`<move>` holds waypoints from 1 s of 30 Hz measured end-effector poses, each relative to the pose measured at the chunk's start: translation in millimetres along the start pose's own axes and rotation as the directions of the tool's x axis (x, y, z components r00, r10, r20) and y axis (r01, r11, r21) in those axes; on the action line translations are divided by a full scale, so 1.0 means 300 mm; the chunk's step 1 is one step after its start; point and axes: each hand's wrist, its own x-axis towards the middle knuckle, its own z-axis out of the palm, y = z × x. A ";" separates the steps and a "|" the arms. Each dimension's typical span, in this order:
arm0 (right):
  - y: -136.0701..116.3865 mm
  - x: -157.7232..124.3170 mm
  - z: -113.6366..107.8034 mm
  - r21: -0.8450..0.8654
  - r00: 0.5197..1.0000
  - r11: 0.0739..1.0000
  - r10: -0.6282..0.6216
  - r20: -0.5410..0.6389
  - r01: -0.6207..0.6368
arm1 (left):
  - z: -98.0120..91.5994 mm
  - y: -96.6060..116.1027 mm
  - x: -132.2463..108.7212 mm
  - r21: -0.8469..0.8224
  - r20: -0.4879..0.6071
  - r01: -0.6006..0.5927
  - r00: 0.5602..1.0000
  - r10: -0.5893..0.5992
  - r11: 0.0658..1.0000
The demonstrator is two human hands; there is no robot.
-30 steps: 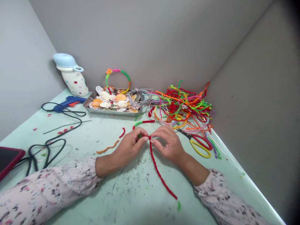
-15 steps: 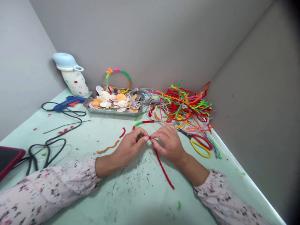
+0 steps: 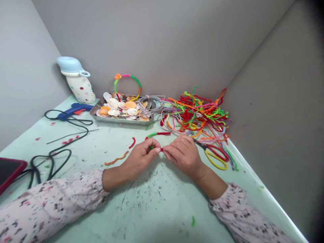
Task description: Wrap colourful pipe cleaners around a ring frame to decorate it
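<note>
Single head-worn camera, looking forward and down, facing the corner of plain grey walls point(image 3: 157, 47), close over the pale green speckled tabletop point(image 3: 152, 209), left hand point(image 3: 140, 157) and right hand point(image 3: 184, 155) mid-frame, flower-print sleeves point(image 3: 50, 206) entering from the bottom edge.

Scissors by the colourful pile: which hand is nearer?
Right. The right hand lies just left of the scissors; the left hand is farther left, beyond it, both pinching the red pipe cleaner.

I saw long sleeves of pale pinkish cloth strewn with small dark and reddish flecks. The left sleeve point(image 3: 50, 206) and right sleeve point(image 3: 243, 216) ended at the wrists, leaving the left hand point(image 3: 140, 157) and right hand point(image 3: 184, 155) bare.
</note>
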 end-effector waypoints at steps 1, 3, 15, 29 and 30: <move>0.000 -0.001 -0.001 -0.006 1.000 1.000 -0.010 0.003 0.010 | 0.000 0.000 0.000 -0.007 0.005 0.001 1.000 -0.001 1.000; 0.001 -0.003 -0.002 -0.020 1.000 0.999 -0.028 0.010 0.028 | 0.000 0.002 0.001 -0.021 0.011 0.003 1.000 -0.003 1.000; -0.022 -0.002 0.027 0.246 0.990 0.959 0.134 0.050 -0.142 | 0.003 -0.014 -0.001 0.037 -0.005 -0.041 0.999 0.041 0.998; -0.039 0.010 0.025 0.416 0.967 0.882 0.254 -0.023 -0.222 | 0.005 -0.021 0.000 0.026 0.002 -0.043 0.999 0.043 0.999; -0.039 0.010 0.024 0.418 0.966 0.880 0.257 -0.025 -0.223 | 0.005 -0.020 0.000 0.025 0.000 -0.037 0.999 0.037 0.999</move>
